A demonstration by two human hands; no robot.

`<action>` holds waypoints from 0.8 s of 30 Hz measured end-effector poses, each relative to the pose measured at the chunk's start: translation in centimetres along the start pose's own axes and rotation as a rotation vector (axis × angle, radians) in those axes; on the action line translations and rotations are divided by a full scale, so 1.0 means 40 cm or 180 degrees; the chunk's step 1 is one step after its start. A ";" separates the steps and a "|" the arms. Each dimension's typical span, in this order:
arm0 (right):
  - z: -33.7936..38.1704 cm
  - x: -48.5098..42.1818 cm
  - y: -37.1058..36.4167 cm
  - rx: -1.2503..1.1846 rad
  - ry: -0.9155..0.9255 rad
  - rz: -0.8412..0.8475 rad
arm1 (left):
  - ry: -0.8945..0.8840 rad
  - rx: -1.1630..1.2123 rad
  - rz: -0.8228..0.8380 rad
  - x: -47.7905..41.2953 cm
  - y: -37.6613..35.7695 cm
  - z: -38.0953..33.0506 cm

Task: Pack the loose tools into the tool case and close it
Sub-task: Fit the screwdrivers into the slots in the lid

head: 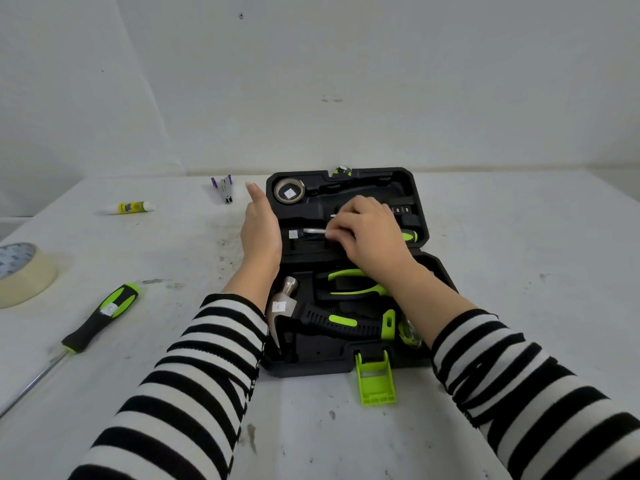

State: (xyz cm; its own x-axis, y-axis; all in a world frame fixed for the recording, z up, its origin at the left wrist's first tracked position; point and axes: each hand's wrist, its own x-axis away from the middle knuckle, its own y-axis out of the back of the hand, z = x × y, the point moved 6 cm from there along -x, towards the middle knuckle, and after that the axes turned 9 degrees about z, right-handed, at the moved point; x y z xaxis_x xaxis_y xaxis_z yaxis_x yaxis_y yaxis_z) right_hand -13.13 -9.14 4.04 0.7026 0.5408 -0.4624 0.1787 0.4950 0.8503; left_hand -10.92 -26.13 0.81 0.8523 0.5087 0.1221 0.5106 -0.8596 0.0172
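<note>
A black tool case (405,181) lies open on the table, its green latch (376,382) hanging at the front. Its near half holds a hammer (332,320) and green-handled pliers (349,284). The far half has a tape roll (289,191) and a screwdriver (311,232) with a green-black handle end (409,235). My right hand (367,233) is curled over this screwdriver's shaft, pressing it into its slot. My left hand (259,230) rests flat against the case's left side, fingers straight. A second, loose screwdriver (104,315) lies on the table at the left.
A roll of masking tape (20,275) sits at the far left edge. A glue stick (130,207) and a purple stapler (225,187) lie toward the back left. A wall rises behind the table.
</note>
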 end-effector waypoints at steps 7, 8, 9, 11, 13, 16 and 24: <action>0.015 -0.005 0.103 -0.1018 -0.0280 -0.1058 | 0.0042 -0.0273 0.0117 0.009 -0.010 -0.005; 0.011 -0.014 0.113 -0.1212 -0.0462 -0.1026 | 0.0077 -0.0190 0.0100 0.002 -0.005 0.001; 0.006 -0.023 0.129 -0.1490 -0.0672 -0.1047 | 0.0087 -0.0117 0.0059 -0.011 -0.001 0.010; -0.005 -0.034 0.164 -0.2189 -0.0991 -0.1332 | 0.0194 -0.0025 0.0058 -0.007 -0.001 0.011; -0.016 -0.034 0.181 -0.2887 -0.1221 -0.1724 | 0.0170 -0.0040 0.0071 0.005 -0.004 -0.005; -0.040 -0.021 0.115 -0.3957 -0.1848 -0.1767 | 0.0093 0.0075 -0.0001 0.010 -0.001 -0.009; -0.052 0.033 -0.019 -0.4140 -0.2571 -0.0972 | 0.0294 0.0305 0.0005 -0.016 0.014 0.037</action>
State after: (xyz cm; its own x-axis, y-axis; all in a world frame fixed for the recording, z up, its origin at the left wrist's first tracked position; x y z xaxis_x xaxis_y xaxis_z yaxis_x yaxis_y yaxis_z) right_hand -13.77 -7.38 2.28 0.9985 0.0298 0.0449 -0.0183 0.9710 -0.2383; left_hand -11.01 -26.86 -0.73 0.8412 0.4971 0.2129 0.5217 -0.8496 -0.0773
